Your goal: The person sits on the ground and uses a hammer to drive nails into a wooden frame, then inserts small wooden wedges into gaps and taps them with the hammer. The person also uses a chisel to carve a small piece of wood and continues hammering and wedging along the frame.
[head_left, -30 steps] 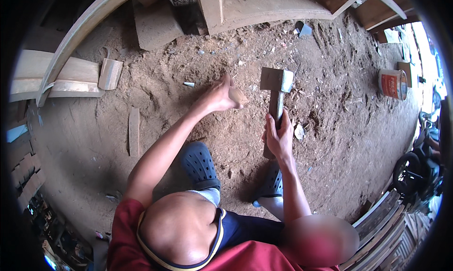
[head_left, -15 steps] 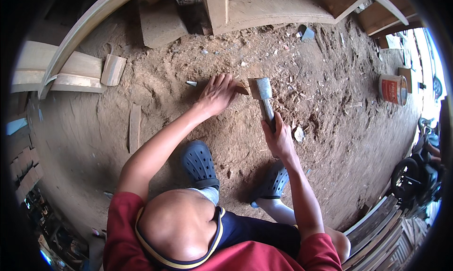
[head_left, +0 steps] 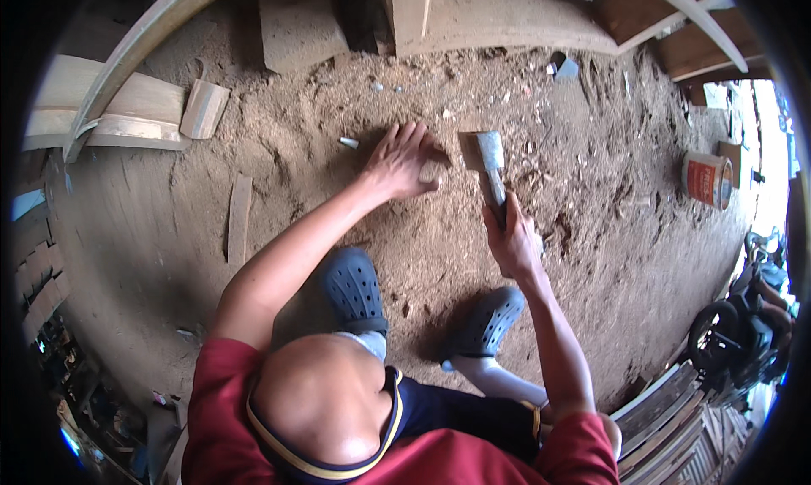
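Note:
My right hand (head_left: 514, 238) is closed round the handle of a hatchet (head_left: 492, 153), whose metal head points away from me. The flat, darker blade side faces left, toward my left hand, with a gap between. My left hand (head_left: 399, 162) is low over the dirt, fingers spread and thumb apart. A dark shape by its fingertips is too shaded to make out. Just left of that hand lies a small pale piece (head_left: 349, 142) on the ground.
Wood chips litter the dirt floor (head_left: 574, 206). Curved wooden frames (head_left: 515, 20) stand along the far side. A wood block (head_left: 204, 110) and a thin wood strip (head_left: 239, 219) lie left. At right are a bucket (head_left: 706, 181), a motorcycle (head_left: 735, 333) and stacked planks (head_left: 659, 417).
My left hand has opened from its pinch on a small wood piece. The hatchet and my right hand have shifted right, away from it.

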Tool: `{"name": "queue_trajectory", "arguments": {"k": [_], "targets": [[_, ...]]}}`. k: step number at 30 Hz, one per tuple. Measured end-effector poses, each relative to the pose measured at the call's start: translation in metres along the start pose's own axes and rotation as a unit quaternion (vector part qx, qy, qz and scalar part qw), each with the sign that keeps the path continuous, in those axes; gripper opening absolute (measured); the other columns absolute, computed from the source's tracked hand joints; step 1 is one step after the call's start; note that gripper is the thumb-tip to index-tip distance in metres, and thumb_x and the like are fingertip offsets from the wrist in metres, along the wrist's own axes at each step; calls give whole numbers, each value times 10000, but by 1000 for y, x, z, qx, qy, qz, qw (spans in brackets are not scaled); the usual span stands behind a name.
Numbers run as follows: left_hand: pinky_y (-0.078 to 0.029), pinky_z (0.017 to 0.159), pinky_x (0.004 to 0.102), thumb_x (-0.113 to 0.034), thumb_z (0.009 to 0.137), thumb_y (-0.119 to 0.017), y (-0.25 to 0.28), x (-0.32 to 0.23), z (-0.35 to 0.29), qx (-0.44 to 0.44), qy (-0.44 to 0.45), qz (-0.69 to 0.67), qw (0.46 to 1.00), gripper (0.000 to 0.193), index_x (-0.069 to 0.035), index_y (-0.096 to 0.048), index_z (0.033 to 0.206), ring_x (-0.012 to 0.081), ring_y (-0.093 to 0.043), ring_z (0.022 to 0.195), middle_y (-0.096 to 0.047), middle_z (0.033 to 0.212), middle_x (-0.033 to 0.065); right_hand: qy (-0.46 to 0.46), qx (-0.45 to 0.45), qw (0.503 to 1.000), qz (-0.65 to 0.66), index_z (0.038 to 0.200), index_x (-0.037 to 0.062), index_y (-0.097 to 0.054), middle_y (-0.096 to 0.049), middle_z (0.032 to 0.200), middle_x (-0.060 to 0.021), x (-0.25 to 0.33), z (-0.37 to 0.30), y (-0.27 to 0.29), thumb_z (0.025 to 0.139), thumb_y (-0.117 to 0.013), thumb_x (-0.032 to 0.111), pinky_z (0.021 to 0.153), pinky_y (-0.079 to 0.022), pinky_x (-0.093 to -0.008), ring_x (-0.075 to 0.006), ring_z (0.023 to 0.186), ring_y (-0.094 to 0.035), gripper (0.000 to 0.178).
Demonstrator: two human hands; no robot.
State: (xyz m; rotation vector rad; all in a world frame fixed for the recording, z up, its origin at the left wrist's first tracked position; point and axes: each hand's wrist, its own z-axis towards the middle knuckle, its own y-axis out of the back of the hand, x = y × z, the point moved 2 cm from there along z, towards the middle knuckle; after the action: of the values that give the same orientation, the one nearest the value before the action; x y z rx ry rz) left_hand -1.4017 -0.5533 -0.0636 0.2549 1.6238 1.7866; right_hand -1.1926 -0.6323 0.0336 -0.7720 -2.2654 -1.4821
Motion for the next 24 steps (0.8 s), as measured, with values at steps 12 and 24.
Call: {"name": "queue_trajectory", "arguments": {"k": [12, 24], "targets": [[-401, 872, 426, -583, 669, -664, -6, 7, 1, 100, 26, 12, 995, 726, -13, -462, 1071, 245, -426, 937, -422, 968, 102, -42, 90, 995, 24, 1139, -22, -490, -637, 704, -214, -9, 9, -11, 931, -576, 290, 539, -496, -452, -334, 626, -663, 385], [-400, 904, 414, -420, 822, -594, 7, 6, -3, 110, -5, 23, 994, 548, 9, -486, 1144, 254, -465, 1018, -489, 1102, 155, 35, -22, 989, 141, 1156, -40, -395, -619, 640, -195, 29, -7, 29, 930, -552, 129, 399, -494, -375, -263, 487, -630, 322]]}}
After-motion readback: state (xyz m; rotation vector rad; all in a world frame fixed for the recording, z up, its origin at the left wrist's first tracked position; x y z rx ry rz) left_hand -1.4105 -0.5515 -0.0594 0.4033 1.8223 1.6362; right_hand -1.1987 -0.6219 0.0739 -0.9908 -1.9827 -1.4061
